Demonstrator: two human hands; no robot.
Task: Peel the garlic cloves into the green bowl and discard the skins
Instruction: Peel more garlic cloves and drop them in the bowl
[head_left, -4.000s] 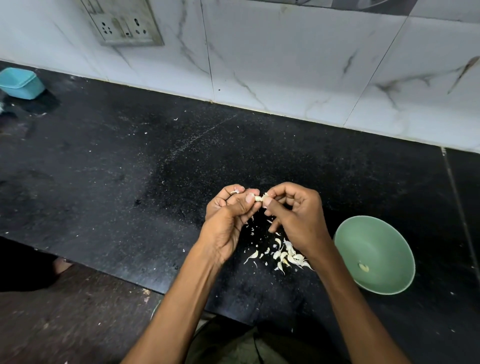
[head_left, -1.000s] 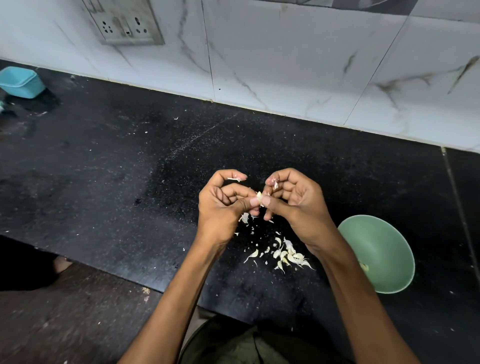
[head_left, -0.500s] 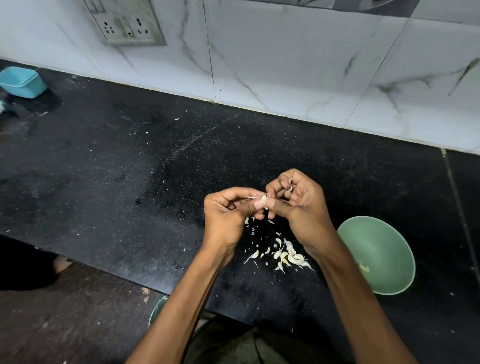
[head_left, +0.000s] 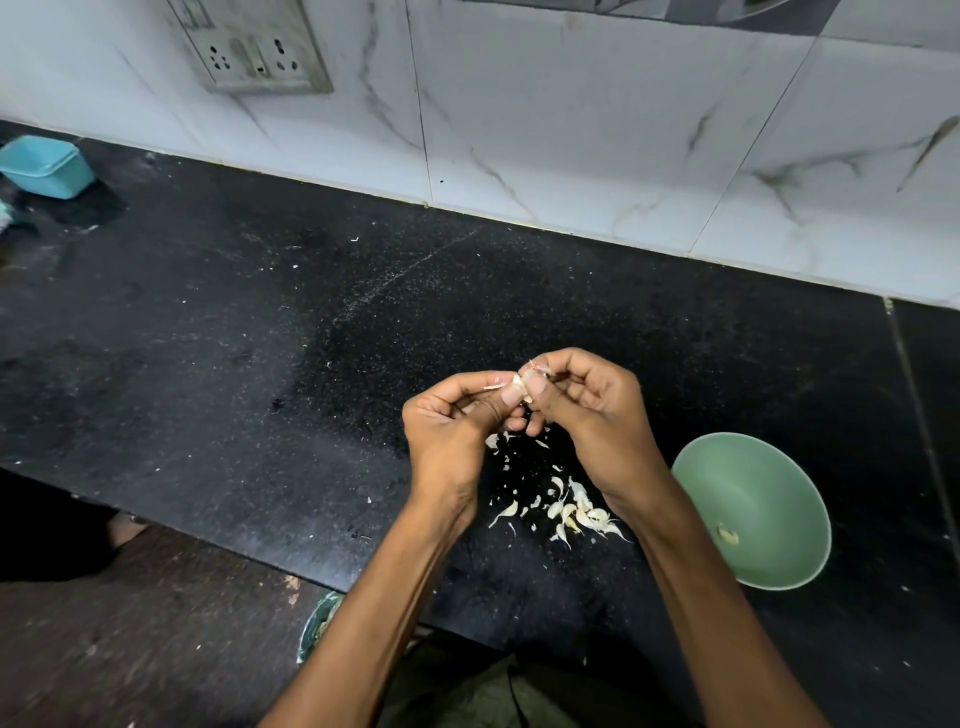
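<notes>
A garlic clove (head_left: 519, 385) is pinched between thumbs and curled fingers of the left hand (head_left: 452, 431) and right hand (head_left: 587, 410), left of the green bowl (head_left: 753, 488)

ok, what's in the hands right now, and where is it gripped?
A garlic clove, pinched between thumb and fingertips of the left hand and right hand, one at each side. Loose skin sticks out at the top.

black counter (head_left: 218, 364) | green bowl (head_left: 779, 467) | garlic skins (head_left: 571, 512) | blue tub (head_left: 47, 166)
</notes>
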